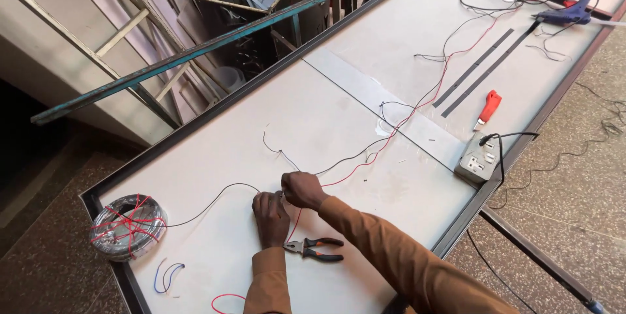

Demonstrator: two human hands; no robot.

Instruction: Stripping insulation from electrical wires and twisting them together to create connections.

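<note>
My left hand (pixel 270 217) and right hand (pixel 302 189) pinch together on the thin black wire (pixel 215 200) and red wire (pixel 385 146) where they meet. I judge steady tension keeps the joint tight. Pliers (pixel 314 248) lie just right of the grip; the wire coil (pixel 128 226) sits well left.

Colours on the white panel, head view

Panel (pixel 215 157) off-white, dark frame. Wire coil (pixel 128 226) grey-black, crossed with red ties, near left. Pliers (pixel 314 249) with black-and-orange handles beside the brown sleeves. Black wire (pixel 215 200) and red wire (pixel 417 108) run to the far right. Knife (pixel 488 108) red-handled; socket box (pixel 477 161) grey; glue gun (pixel 568 13) blue; two strips (pixel 479 73) dark grey. Floor speckled brown.
</note>
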